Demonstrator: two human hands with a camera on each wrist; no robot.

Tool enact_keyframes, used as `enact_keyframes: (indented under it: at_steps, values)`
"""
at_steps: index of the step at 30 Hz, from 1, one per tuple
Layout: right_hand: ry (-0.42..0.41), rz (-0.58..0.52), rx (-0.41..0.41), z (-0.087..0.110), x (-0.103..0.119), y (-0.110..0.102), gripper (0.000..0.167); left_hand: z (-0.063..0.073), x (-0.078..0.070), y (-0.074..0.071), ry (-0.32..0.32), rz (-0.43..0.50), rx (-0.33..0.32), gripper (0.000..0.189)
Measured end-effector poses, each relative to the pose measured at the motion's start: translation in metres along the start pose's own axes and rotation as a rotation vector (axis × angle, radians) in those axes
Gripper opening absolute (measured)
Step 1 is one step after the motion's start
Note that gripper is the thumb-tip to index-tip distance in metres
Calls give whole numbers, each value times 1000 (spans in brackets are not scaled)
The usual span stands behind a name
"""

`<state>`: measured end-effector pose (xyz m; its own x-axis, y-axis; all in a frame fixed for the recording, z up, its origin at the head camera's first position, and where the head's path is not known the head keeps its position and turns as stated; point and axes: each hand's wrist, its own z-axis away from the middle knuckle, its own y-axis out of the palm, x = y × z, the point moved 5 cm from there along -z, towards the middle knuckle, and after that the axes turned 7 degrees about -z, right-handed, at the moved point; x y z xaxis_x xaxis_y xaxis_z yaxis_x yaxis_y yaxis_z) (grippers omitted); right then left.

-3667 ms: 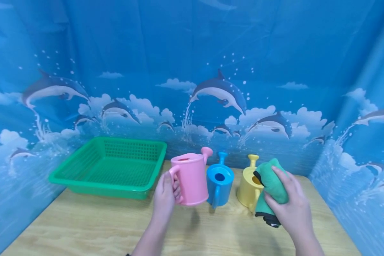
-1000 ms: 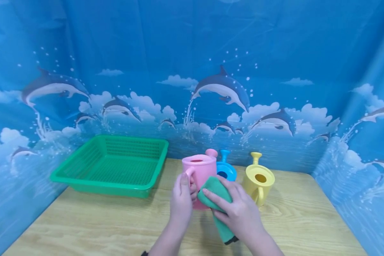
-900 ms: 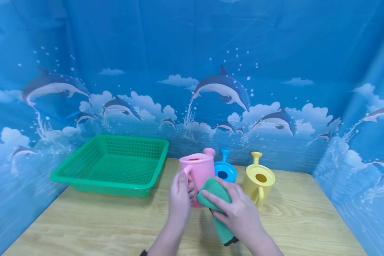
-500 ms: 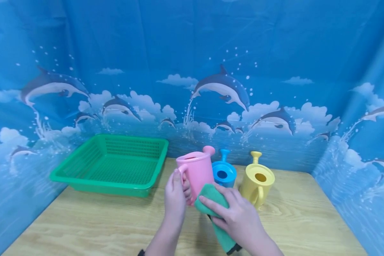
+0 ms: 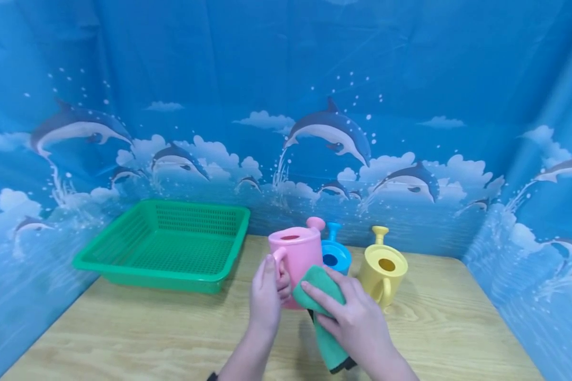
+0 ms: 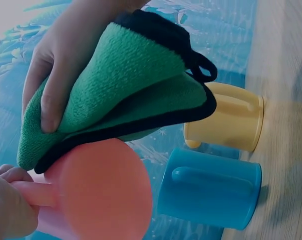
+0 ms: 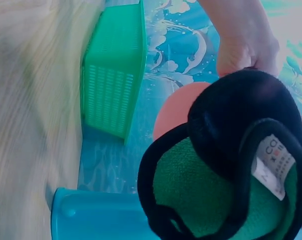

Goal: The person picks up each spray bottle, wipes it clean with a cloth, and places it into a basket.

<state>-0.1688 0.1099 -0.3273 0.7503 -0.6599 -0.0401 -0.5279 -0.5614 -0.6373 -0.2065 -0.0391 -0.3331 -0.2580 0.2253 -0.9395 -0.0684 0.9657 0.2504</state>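
Note:
My left hand [image 5: 267, 291] grips the handle of a pink watering can [image 5: 297, 254], held up off the table with its rose pointing to the back. In my right hand [image 5: 357, 315] is a green cloth [image 5: 319, 288] with black edging, bunched up and pressed against the can's lower right side. From the left wrist view, the cloth [image 6: 125, 75] lies along the side of the can, whose round base [image 6: 108, 190] faces the camera. A white label [image 7: 273, 162] shows among the cloth's folds in the right wrist view.
A blue watering can [image 5: 336, 256] stands just behind the pink one, partly hidden by it. To its right stands a yellow watering can [image 5: 386, 264]. A green plastic basket [image 5: 162, 275] sits at the left on the wooden table [image 5: 138, 333]. A dolphin-print curtain [image 5: 276, 79] surrounds the table.
The right hand has brought the cloth from beside the yellow can leftward onto the pink can. Lately the can and cloth have shifted together slightly, left and back right.

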Motion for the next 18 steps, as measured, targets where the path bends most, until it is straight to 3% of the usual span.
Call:
enact_keyframes:
  at_steps: [4,11,16,18]
  values:
    - [13,-20,-56,-2,-2,-3,66,2,0,5,15,40,61,35]
    - [-1,-23,-129,-8,-4,-4,64,4,-1,4,37,-56,31,37]
    - [45,-45,-174,-9,-8,-5,32,6,-1,3,29,-139,0,41]
    - [77,-47,-204,-8,-10,-7,34,7,0,4,21,-163,-1,42]
